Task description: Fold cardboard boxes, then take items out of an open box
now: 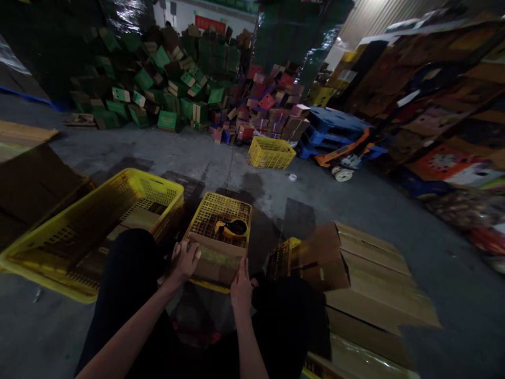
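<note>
A small brown cardboard box (pixel 216 260) lies on an upturned yellow crate (pixel 221 210) in front of my knees. My left hand (pixel 184 261) rests on the box's left end, fingers curled over its top edge. My right hand (pixel 240 287) presses flat against the box's right side, fingers together and stretched upward. A yellow tape dispenser (pixel 232 227) sits on the crate just behind the box.
A big yellow crate (pixel 94 226) with cardboard inside lies to my left. Flat brown cartons (pixel 366 273) are stacked to my right. Farther off are another yellow crate (pixel 271 152), blue pallets (pixel 335 126), a pallet jack and heaps of green and red boxes.
</note>
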Demonstrator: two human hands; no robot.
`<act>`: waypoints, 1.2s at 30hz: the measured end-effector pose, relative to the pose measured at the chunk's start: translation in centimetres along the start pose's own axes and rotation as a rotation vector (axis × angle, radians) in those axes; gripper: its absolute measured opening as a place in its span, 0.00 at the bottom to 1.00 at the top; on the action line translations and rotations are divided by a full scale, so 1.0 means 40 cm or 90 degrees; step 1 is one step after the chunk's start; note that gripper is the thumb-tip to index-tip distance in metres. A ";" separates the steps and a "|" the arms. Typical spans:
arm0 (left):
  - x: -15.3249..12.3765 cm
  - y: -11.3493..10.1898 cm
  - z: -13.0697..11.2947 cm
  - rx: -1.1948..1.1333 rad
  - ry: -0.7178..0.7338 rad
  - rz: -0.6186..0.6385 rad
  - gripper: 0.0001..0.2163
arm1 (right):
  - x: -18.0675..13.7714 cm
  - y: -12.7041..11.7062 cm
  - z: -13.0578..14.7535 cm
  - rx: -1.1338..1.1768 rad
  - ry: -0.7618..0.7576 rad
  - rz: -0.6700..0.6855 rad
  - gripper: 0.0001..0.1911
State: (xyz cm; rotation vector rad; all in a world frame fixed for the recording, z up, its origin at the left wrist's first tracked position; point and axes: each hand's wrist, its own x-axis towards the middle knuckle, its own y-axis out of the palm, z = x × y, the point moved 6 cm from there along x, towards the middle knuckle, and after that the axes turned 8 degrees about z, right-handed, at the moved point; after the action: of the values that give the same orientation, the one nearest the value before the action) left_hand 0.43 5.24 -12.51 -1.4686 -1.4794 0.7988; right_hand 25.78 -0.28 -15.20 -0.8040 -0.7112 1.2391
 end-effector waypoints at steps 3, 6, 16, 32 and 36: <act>0.009 0.005 -0.053 -0.019 0.039 0.034 0.15 | -0.002 0.000 0.003 -0.014 0.003 0.007 0.36; 0.006 0.012 -0.132 -0.058 0.089 0.063 0.13 | -0.005 -0.002 0.008 -0.004 -0.001 0.009 0.36; -0.021 0.079 -0.367 -0.086 0.219 0.147 0.18 | 0.007 -0.006 0.003 0.080 -0.021 0.043 0.32; -0.035 0.051 -0.102 -0.068 0.118 0.110 0.22 | 0.003 -0.003 0.002 0.077 -0.004 0.032 0.31; -0.024 0.021 -0.012 -0.035 0.033 0.049 0.24 | 0.002 -0.002 0.000 0.061 -0.009 0.026 0.31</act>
State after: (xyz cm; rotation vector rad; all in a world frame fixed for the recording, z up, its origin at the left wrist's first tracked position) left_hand 1.15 4.31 -13.22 -1.5831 -1.4240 0.7661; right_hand 25.83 -0.22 -15.14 -0.7348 -0.6443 1.3060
